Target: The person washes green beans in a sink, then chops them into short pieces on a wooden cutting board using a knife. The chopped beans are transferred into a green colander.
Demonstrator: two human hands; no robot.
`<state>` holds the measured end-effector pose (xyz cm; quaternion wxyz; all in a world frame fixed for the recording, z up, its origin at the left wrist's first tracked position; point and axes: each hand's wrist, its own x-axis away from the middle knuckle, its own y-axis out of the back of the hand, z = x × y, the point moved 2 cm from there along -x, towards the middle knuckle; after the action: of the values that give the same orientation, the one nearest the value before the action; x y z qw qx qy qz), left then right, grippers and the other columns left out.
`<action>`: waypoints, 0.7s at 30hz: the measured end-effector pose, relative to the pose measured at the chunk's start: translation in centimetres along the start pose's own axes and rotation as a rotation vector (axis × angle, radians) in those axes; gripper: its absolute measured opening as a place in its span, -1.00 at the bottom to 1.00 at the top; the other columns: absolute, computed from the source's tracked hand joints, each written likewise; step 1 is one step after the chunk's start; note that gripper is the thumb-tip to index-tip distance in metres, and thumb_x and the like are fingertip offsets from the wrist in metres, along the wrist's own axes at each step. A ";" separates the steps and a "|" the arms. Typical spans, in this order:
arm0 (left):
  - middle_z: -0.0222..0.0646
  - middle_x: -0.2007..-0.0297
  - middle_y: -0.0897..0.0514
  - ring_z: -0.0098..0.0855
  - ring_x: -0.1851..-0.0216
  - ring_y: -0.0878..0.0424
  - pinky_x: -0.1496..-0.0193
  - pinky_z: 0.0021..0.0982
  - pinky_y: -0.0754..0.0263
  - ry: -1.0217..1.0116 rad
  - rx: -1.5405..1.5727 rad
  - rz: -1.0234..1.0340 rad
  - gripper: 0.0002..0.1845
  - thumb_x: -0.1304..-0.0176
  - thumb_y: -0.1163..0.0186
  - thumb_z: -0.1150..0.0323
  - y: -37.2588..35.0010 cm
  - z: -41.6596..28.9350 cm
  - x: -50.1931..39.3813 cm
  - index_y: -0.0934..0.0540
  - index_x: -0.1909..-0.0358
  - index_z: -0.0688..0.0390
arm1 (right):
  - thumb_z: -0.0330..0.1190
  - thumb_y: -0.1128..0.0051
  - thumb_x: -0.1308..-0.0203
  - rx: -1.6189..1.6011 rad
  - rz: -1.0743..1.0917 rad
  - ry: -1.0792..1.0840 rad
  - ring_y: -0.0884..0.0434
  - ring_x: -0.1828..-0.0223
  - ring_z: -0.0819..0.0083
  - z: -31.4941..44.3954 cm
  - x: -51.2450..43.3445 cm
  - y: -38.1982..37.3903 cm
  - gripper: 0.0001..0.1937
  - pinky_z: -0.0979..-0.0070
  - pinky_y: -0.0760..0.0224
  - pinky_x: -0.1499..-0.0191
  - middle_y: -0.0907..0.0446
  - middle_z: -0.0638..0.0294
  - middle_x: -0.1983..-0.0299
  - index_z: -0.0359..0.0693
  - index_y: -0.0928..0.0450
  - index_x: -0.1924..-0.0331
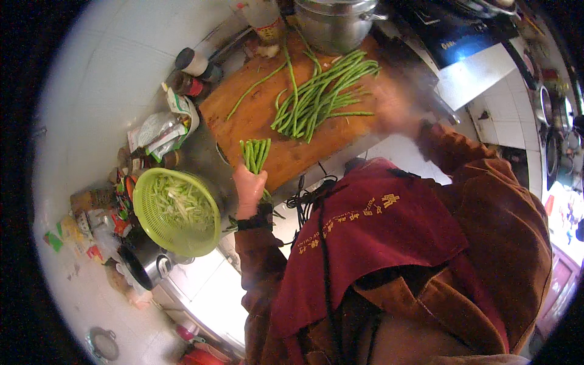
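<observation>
My left hand (250,188) is closed around a bunch of green long beans (256,153), their even ends standing up past my fingers at the wooden cutting board's front left edge. More long beans (319,98) lie in a loose pile across the cutting board (242,118), a few strands trailing to the left and back. At the board's right side my right hand (394,105) is smeared by motion, so its fingers cannot be made out. A dark object with a shiny metal edge (449,109) lies just beyond that hand; it may be a blade.
Left of my left hand, a green plastic colander (214,214) holds pale cut strips. A steel pot (335,29) and a bottle (264,23) stand behind the board. Jars (191,61) and food packets (159,130) line the wall. A stove (461,41) is at the back right.
</observation>
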<state>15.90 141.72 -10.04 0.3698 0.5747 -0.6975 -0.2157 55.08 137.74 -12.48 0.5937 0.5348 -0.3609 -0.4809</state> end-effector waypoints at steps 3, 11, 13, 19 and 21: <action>-0.03 0.46 -0.61 -0.07 0.33 -0.61 0.28 -0.21 -0.45 -0.013 0.062 0.028 -0.63 0.23 -0.18 0.45 -0.3 0.6 0.1 -0.45 0.26 0.29 | -0.19 -0.23 0.26 0.141 0.136 0.446 0.17 -0.43 0.16 7.7 -6.7 -1.6 -0.02 0.00 0.50 -0.38 0.08 0.04 -0.38 -0.15 0.05 -0.35; -0.05 0.35 -0.60 -0.07 0.26 -0.59 0.22 -0.26 -0.44 -0.192 0.183 -0.199 -0.59 0.18 -0.21 0.46 -0.2 0.0 1.2 -0.45 0.17 0.22 | -0.13 -0.44 0.48 0.135 0.332 0.543 0.15 -0.42 0.12 9.3 -21.4 -3.9 0.23 -0.08 0.38 -0.35 0.09 0.01 -0.38 -0.13 0.20 -0.37; -0.05 0.35 -0.60 -0.09 0.27 -0.60 0.22 -0.28 -0.44 -0.199 0.187 -0.188 -0.59 0.17 -0.20 0.48 -0.2 -0.5 1.5 -0.45 0.16 0.22 | -0.11 -0.46 0.48 0.120 0.381 0.447 0.15 -0.42 0.11 9.5 -23.3 -4.6 0.25 -0.11 0.35 -0.33 0.09 0.00 -0.38 -0.11 0.23 -0.38; -0.06 0.35 -0.61 -0.11 0.26 -0.61 0.23 -0.30 -0.45 -0.190 0.238 -0.236 -0.58 0.17 -0.19 0.50 0.1 -0.1 1.6 -0.45 0.15 0.22 | -0.09 -0.46 0.41 0.073 0.283 0.348 -0.03 -0.34 0.07 9.5 -23.3 -5.5 0.16 -0.01 0.12 -0.29 -0.08 -0.01 -0.29 -0.17 0.11 -0.34; -0.06 0.36 -0.61 -0.10 0.26 -0.62 0.24 -0.30 -0.45 -0.147 0.200 -0.264 -0.59 0.17 -0.20 0.50 -0.1 0.7 1.5 -0.44 0.16 0.22 | -0.13 -0.44 0.41 0.079 0.317 0.317 -0.17 -0.24 0.08 8.9 -22.9 -5.8 0.03 0.07 0.01 -0.21 -0.22 0.01 -0.18 -0.24 -0.06 -0.25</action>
<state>15.37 140.18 -10.13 0.2272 0.6777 -0.6592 -0.2334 39.26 157.33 -14.75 0.6898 0.5630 -0.3610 -0.2773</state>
